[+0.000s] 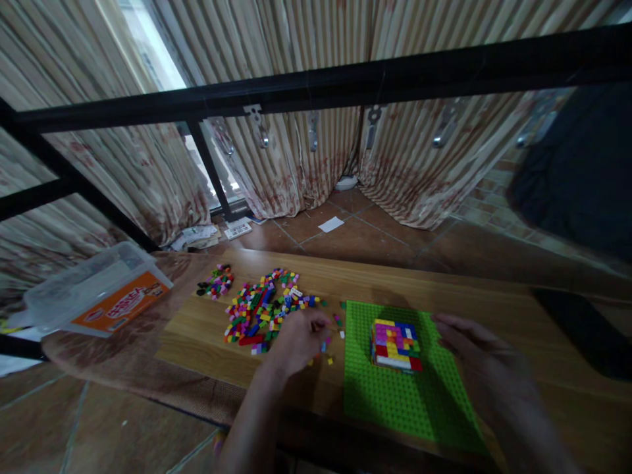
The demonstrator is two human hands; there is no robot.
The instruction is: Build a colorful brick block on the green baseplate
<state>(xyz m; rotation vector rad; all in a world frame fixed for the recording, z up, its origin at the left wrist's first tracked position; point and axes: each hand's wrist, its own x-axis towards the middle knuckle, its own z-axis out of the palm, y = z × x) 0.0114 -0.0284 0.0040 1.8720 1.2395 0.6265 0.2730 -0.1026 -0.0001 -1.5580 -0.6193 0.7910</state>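
**Picking at loose bricks beside the green plate**

Reaching over the wooden board, the left hand sits at the near right edge of the pile of small coloured bricks, fingers curled in w/ tips pinched together around sthg tiny; can't tell which brick, too small and blurred. A few stray bricks lie just beside those fingertips, between hand and plate.

Right hand rests on the right edge of the green baseplate, fingers loosely bent, pointing left toward the block; touching the plate, not gripping anything that shows. Motion blur on the wrist, so finger detail is soft.

The multicoloured brick block stands on the far half of the baseplate, a squat stack w/ pink, yellow, blue and red on top, white and red along the near side. It's between the two hands, apart from both.

Baseplate lies flat on the board, to the right of the pile. A smaller heap of bricks sits far left of the main pile, mostly dark and green pcs.

Elsewhere: clear plastic box w/ orange label at far left, on the brown cloth under the board. Black metal rail crosses the far side, striped curtains behind it, tiled floor w/ a scrap of white paper.
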